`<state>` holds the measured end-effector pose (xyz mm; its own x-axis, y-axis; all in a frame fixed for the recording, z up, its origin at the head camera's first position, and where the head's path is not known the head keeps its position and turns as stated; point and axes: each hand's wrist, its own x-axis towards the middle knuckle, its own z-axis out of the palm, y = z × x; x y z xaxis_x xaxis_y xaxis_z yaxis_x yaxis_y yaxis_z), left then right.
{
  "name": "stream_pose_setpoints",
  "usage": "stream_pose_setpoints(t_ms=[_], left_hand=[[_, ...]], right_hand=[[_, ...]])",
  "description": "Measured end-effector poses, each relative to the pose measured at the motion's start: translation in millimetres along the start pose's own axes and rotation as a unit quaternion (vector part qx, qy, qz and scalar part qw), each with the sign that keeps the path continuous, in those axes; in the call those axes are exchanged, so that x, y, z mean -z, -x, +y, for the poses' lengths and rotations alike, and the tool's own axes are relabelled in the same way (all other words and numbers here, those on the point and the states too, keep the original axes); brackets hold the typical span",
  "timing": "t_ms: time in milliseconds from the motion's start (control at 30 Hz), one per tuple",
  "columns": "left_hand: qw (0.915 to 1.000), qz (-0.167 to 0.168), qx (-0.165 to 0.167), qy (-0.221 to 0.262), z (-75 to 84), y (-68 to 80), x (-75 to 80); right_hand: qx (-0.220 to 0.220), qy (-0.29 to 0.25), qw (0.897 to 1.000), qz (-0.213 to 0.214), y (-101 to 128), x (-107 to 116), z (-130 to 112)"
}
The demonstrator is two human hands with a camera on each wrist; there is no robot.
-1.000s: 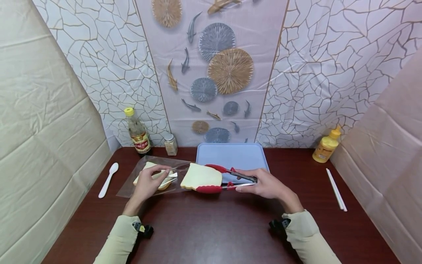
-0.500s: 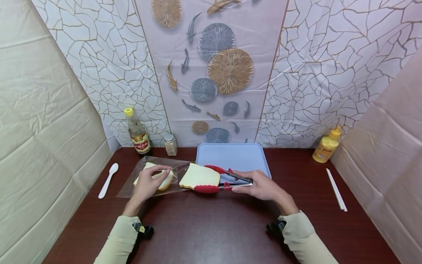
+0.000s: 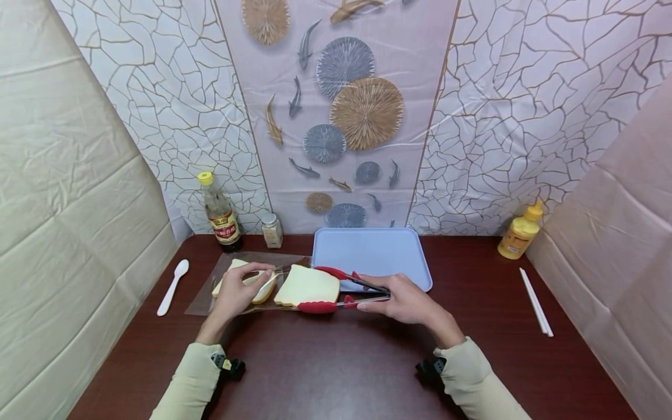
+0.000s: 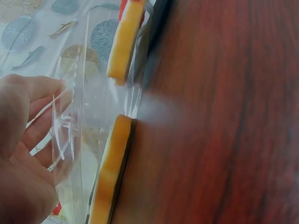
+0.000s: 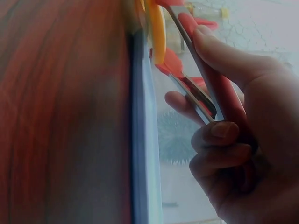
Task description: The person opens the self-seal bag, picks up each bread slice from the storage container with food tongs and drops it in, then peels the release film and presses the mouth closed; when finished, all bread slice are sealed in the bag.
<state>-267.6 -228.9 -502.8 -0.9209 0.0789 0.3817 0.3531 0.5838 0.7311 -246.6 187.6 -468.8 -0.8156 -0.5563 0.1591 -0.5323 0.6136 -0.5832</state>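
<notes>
Head view: left hand (image 3: 234, 294) pinching clear bag (image 3: 220, 286) with one bread slice (image 3: 258, 290) inside, right hand (image 3: 406, 300) squeezing tongs (image 3: 343, 291) on another slice (image 3: 308, 286).

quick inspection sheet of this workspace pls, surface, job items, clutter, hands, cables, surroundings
surface: dark red wooden table.
job's things: bread slice gripped in red tongs at the mouth of a clear bag; second slice inside the bag.
clutter: blue tray, white spoon, sauce bottle, small jar, yellow bottle, white chopsticks.
grippers: left hand holds the bag; right hand squeezes the tongs.
cables: nothing seen.
surroundings: patterned backdrop.
</notes>
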Motion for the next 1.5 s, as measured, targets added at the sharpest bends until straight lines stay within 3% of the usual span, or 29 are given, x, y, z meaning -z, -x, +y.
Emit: stream_pose_setpoints(t_ms=[267,500,867,1267,1500], left_hand=[[1.0,-0.002,0.003,-0.004,-0.9,0.3,0.9],[0.9998,0.002,-0.001,0.021,-2.9,-1.2,0.6],[0.9994,-0.001,-0.01,0.032,-0.3,-2.9,2.4],[0.9993,-0.009,-0.012,0.035,3.5,-2.4,6.2],[0.999,-0.015,-0.002,0.042,5.8,-2.8,7.6]], right_hand=[[0.002,0.002,1.0,0.007,-14.5,-16.8,-6.7],[0.0,-0.005,1.0,0.004,-28.6,-24.8,-13.3],[0.004,-0.036,0.999,0.006,-30.4,-25.7,-16.0],[-0.01,-0.023,1.0,0.002,-35.7,-33.1,-12.9],[0.011,-0.03,0.999,0.01,-36.5,-38.9,-13.9]])
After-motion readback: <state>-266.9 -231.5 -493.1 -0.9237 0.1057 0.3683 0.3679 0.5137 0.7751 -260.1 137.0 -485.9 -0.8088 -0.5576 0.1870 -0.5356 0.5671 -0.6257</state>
